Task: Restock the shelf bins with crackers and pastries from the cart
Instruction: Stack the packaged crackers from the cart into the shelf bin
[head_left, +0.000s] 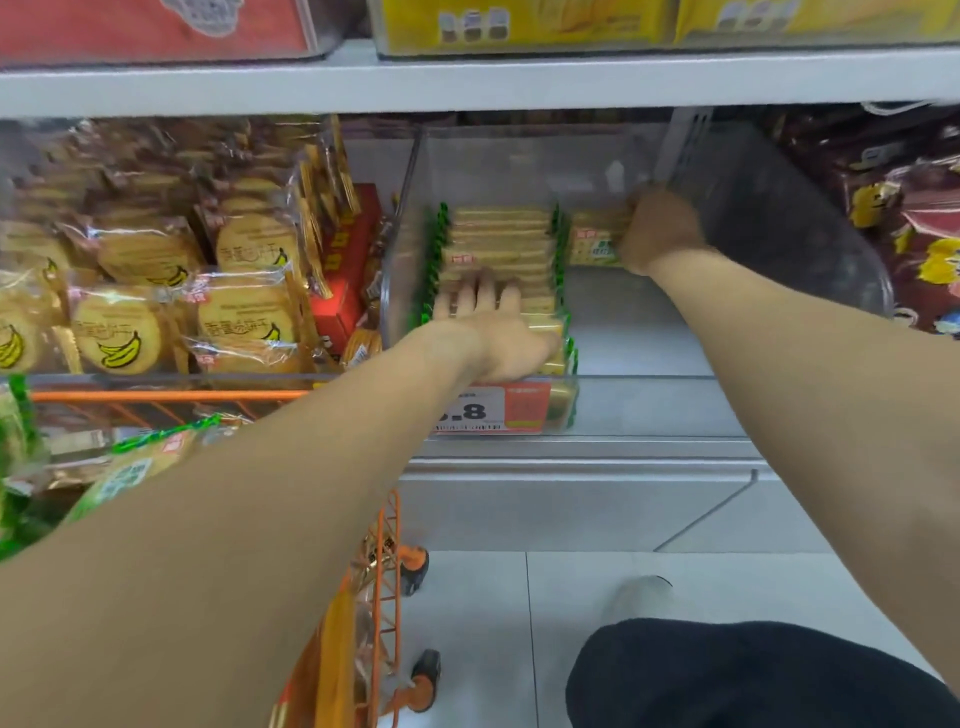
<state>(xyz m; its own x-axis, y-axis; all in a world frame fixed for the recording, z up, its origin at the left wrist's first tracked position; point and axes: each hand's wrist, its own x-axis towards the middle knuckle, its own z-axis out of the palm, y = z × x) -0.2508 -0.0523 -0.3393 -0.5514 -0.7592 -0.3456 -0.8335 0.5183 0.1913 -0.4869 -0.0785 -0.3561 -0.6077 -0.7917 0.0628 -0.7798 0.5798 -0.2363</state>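
Motion blur softens much of the view, and the right hand (660, 228) is the hardest part to read: it sits deep in the clear plastic shelf bin (769, 218), its fingers wrapped round a green-and-yellow cracker packet (592, 241) whose printing cannot be made out. The fingertips themselves are hidden behind the packet.

The left hand (493, 327) lies flat, fingers spread and holding nothing, palm down on the front of a row of cracker packets (498, 239). That row stands on edge along the left side of the same bin, pale yellow biscuits showing through wrappers with green crimped ends. The held packet is just to the right of the row, at the back of the bin; the rest of the bin floor on that side is bare.

A price tag (493, 410) on the bin's front is partly covered by the left wrist, so only ".8" reads. To the left, a neighbouring bin holds round banana-print biscuit packs (244, 322). Below, an orange wire cart (384, 545) is mostly hidden by the left forearm, with more green-edged packets (140, 462) visible inside.
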